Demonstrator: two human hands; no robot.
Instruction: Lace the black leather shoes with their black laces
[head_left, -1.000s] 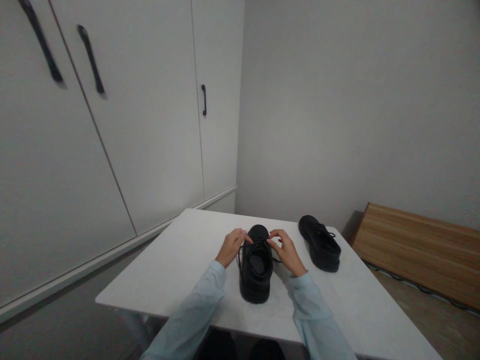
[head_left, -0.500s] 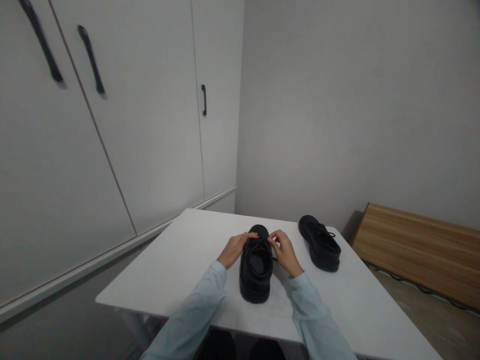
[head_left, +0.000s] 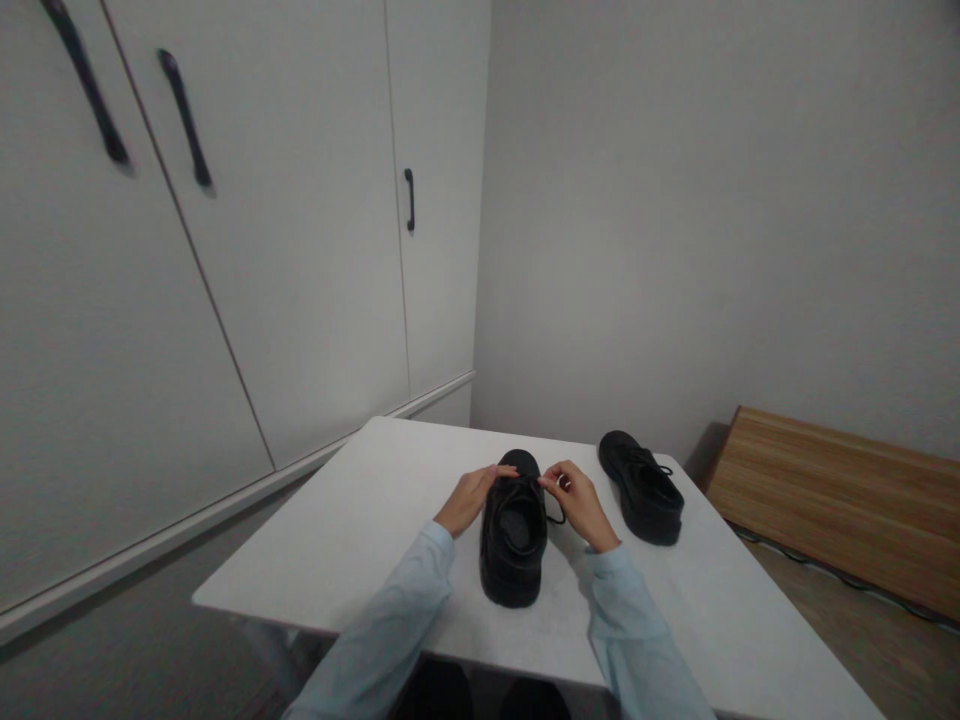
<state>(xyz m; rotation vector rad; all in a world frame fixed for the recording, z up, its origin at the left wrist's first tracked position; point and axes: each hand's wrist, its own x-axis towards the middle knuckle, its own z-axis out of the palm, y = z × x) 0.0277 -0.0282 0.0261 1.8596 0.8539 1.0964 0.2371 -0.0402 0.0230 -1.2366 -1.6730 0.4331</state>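
In the head view, a black lace-up shoe (head_left: 511,580) is standing sole-down on the white tabletop (head_left: 352,530), its toe pointing away from the person and its long axis running nearly straight from near to far. Its lacing is lying between two hands — the left hand (head_left: 469,498) is reaching across, fingers pressed together over the front of the lacing, though whether they are gripping anything I cannot tell. The right hand (head_left: 579,505) is pinching a black lace (head_left: 558,520) at the shoe's right edge. Two shoes are standing here in all — the second shoe (head_left: 651,508) is sitting farther right, its toe angling away and leftward.
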